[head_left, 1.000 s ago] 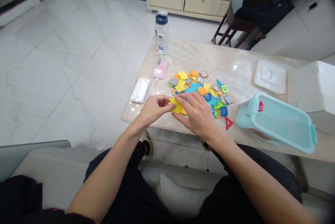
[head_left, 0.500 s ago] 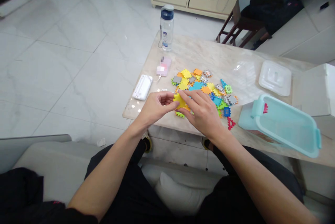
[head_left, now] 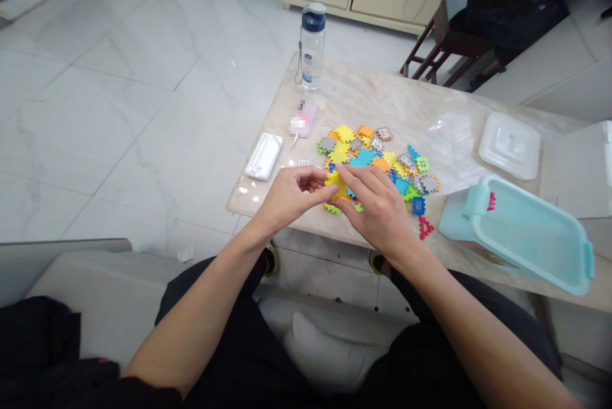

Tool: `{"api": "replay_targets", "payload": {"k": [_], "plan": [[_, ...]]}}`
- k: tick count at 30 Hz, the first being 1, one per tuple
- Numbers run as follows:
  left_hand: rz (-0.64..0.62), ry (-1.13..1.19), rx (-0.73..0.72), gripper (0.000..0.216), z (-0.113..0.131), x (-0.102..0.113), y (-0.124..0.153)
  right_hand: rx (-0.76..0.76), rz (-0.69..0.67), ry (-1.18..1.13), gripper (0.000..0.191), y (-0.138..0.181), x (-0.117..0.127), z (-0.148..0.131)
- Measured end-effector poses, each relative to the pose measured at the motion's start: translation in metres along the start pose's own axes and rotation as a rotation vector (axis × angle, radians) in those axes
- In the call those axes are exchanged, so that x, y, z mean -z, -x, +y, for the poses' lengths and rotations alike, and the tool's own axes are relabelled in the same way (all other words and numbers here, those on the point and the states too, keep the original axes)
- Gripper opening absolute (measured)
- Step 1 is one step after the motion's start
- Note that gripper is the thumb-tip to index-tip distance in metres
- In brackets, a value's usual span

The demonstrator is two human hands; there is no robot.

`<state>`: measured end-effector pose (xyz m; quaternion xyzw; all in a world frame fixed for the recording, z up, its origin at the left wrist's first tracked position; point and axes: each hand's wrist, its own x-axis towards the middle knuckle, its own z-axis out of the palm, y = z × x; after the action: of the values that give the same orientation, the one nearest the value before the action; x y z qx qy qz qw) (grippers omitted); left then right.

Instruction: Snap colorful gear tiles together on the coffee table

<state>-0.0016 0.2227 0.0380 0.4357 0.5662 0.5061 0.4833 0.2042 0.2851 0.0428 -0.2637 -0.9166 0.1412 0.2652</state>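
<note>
Between my two hands is a yellow interlocking block piece with toothed edges, held just above the table's near edge. My left hand pinches its left side, thumb on the face toward me and fingers behind. My right hand grips its right side, with the index finger along the top edge and the thumb below. Fingers cover part of the piece. Behind and beside my hands lies a pile of toothed plastic pieces in blue, orange, yellow, green and grey. A red triangular piece lies right of my right hand.
A clear bottle with a blue lid stands at the table's far left corner. Nearer are a pink phone and a white power bank, joined by a cable. At right are a teal-rimmed bin and a translucent lid. A person sits beyond.
The view has shifted slightly, so the table's things appear a little displaced. Both hands still hold the yellow piece, with only a small shift in its tilt and position.
</note>
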Motion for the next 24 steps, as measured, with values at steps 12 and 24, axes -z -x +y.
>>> {"api": "replay_targets", "payload": {"k": [12, 24], "plan": [[-0.001, 0.013, -0.007, 0.039, -0.0007, -0.001, 0.0005, 0.004, -0.03, 0.042, 0.068, 0.0012, 0.0018, 0.0016], [0.004, -0.02, -0.016, 0.045, 0.0025, -0.0033, 0.0019, -0.006, -0.003, 0.039, 0.06, 0.0031, -0.0001, 0.001]]}}
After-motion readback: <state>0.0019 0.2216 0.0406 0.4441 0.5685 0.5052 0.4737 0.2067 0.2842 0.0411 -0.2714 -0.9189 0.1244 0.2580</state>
